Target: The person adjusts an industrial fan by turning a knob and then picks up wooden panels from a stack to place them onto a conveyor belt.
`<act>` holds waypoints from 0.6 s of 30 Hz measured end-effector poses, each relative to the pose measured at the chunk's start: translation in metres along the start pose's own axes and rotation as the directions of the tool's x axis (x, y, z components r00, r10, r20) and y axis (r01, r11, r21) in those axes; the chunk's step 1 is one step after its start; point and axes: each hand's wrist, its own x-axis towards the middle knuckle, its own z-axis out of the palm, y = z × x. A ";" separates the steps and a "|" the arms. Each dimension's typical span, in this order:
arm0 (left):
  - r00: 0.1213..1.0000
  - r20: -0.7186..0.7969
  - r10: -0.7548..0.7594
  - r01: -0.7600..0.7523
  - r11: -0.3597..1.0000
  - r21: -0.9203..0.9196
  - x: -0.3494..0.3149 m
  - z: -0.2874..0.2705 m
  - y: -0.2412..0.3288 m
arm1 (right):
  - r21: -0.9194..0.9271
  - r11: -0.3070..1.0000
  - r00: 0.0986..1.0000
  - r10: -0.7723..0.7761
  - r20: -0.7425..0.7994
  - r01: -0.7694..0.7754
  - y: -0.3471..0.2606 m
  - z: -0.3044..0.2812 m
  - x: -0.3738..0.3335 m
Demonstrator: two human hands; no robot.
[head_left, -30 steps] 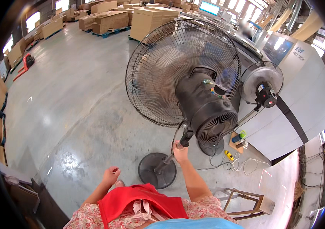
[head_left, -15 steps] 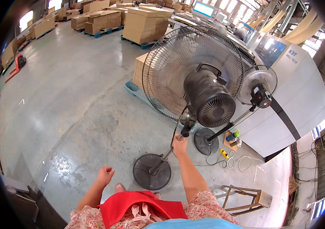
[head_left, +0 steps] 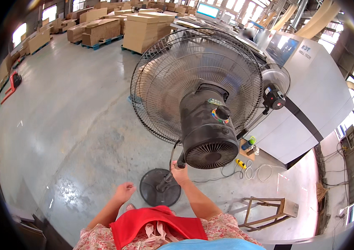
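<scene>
A large black pedestal fan (head_left: pixel 210 129) with a wide wire cage stands right in front of me, its head tilted and its motor housing toward me. My right hand (head_left: pixel 180 173) is wrapped round its pole, just below the head. The round black base (head_left: pixel 148 189) rests on the floor near my feet. My left hand (head_left: pixel 125 192) hangs to the left of the base, fingers loosely curled with nothing in them, touching nothing. The big cage partly covers a smaller pedestal fan (head_left: pixel 274 96) behind it on the right.
A big white machine (head_left: pixel 314 96) stands at the right. Near its foot are a yellow power strip (head_left: pixel 240 163), white cable (head_left: pixel 264 170) and a green-topped bottle (head_left: pixel 248 143). A wooden stool (head_left: pixel 268 212) sits lower right. Cardboard stacks (head_left: pixel 143 31) and a red pallet jack (head_left: pixel 12 87) lie farther off.
The large fan's head has come nearer and to the left, with my right hand still on the pole. Its control dial now shows. My left hand has moved slightly right, closer to the base.
</scene>
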 end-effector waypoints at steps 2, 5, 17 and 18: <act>0.996 0.066 0.053 -0.049 0.997 -0.061 0.006 0.007 0.029 | 0.038 0.999 1.000 0.016 0.022 -0.017 -0.003 0.001 -0.002; 0.979 0.144 0.145 -0.122 0.980 -0.160 0.011 0.023 0.062 | -0.051 0.996 0.993 0.078 0.086 -0.074 -0.007 -0.001 -0.006; 0.894 0.243 0.375 -0.377 0.925 -0.042 0.019 0.059 0.127 | -0.515 0.836 0.887 0.077 0.456 0.192 -0.044 -0.003 -0.016; 0.899 0.258 0.353 -0.361 0.932 -0.019 0.022 0.063 0.128 | -0.514 0.835 0.887 0.073 0.457 0.197 -0.041 -0.003 -0.014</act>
